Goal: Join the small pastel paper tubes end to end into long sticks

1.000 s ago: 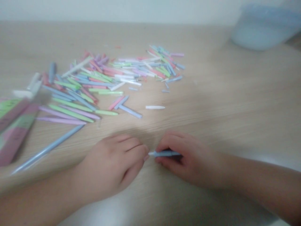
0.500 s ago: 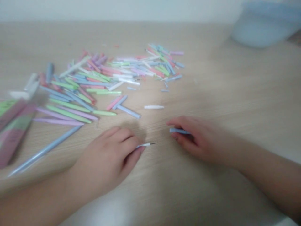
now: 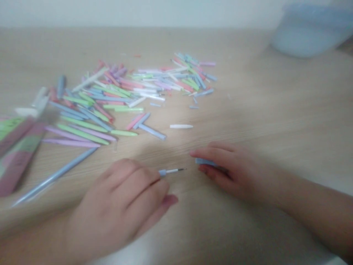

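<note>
My left hand point(image 3: 121, 198) rests low on the wooden tabletop, its fingers curled around the end of a thin pen refill point(image 3: 171, 171). The refill has a blue collar, a white shaft and a dark tip pointing right. My right hand point(image 3: 228, 169) pinches a short pale blue pen barrel point(image 3: 205, 162) between fingers and thumb, with most of the barrel hidden. A small gap separates the refill's tip from the barrel.
A scattered heap of pastel pen barrels and caps point(image 3: 132, 92) lies beyond my hands. A white cap point(image 3: 181, 126) lies apart from it. At the left are a long blue pen point(image 3: 55, 176) and a pink-and-green box point(image 3: 19, 154). A blurred pale blue tub point(image 3: 306, 31) stands at the far right.
My left hand has slid slightly down and left, and more of the refill's blue collar shows. My right hand and its barrel have shifted slightly left and down.
</note>
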Tool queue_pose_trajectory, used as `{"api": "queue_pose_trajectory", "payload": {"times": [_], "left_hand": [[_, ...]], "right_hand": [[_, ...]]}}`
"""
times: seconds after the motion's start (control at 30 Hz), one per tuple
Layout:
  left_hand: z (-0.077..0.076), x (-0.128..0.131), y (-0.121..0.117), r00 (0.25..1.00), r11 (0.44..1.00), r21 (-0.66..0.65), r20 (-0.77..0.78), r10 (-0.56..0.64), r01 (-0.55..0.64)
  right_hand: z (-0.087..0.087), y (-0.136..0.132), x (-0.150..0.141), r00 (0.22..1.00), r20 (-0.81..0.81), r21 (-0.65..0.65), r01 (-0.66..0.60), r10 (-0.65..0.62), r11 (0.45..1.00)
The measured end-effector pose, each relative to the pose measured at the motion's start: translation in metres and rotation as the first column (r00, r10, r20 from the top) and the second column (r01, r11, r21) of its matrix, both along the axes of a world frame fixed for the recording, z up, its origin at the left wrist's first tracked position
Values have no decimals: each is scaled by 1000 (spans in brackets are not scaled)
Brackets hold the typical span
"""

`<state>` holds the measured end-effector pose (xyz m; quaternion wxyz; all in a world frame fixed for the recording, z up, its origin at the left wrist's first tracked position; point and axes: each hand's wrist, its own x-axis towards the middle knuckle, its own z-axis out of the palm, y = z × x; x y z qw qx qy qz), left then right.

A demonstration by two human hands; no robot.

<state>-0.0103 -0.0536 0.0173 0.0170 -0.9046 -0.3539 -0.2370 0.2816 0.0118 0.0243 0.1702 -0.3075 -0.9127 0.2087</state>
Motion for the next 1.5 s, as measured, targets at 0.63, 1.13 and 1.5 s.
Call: {"api": "queue_pose_trajectory", "payload": {"times": [0.63, 1.13, 1.5], "left_hand": [[0, 10, -15, 989, 935, -332, 115, -94, 127], [5, 11, -6, 966, 879, -467, 256, 35, 92], [3, 7, -5, 958, 877, -462, 285, 9, 129]], "right_hand": [[2, -25, -23, 965, -104, -371, -263, 242, 891], [3, -20, -7, 961, -143, -58, -248, 238, 967], [1, -24, -8, 949, -262, -126, -212, 173, 969]]}}
